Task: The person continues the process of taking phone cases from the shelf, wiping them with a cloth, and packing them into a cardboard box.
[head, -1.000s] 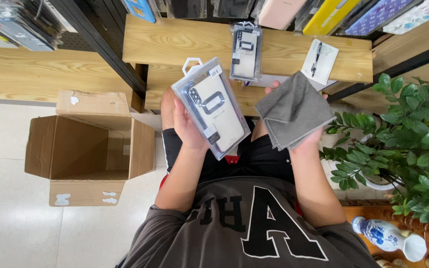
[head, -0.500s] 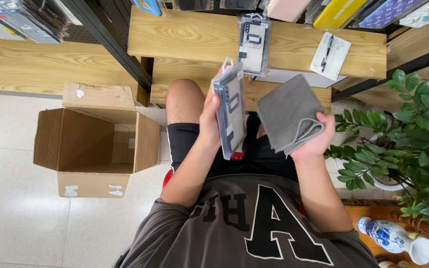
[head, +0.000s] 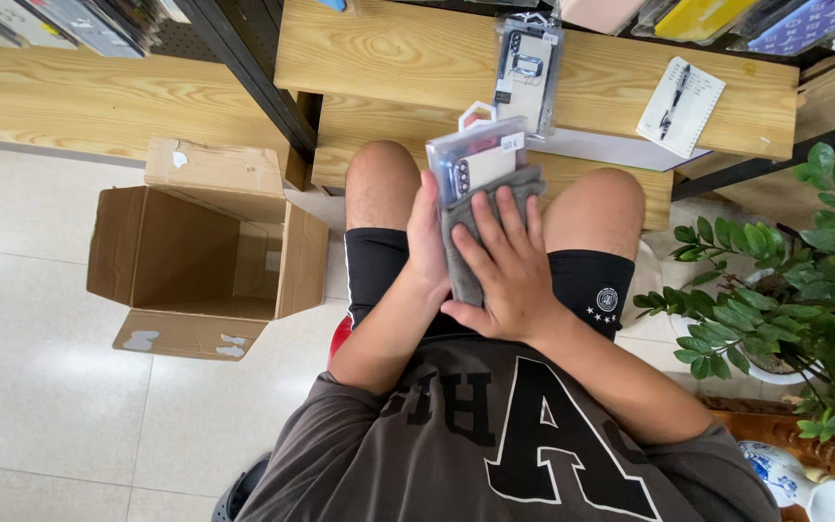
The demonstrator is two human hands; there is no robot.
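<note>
Looking down from the head camera, a seated person in a dark grey shirt and black shorts holds a clear plastic phone case package (head: 480, 159) above the lap. The left hand (head: 427, 246) is closed around the package's left edge, gripping it from behind. The right hand (head: 504, 266) lies flat with fingers spread, pressing a grey cloth (head: 466, 261) against the front of the package. Only the top of the package shows above the cloth. Beyond the knees runs a light wooden counter (head: 388, 48). On it lie a second packaged phone case (head: 529, 72) and, further right, a small notepad (head: 680, 106) with a pen on top. An open cardboard box (head: 205, 256) sits on the tiled floor to the person's left. A leafy green plant (head: 804, 271) stands to the right.
</note>
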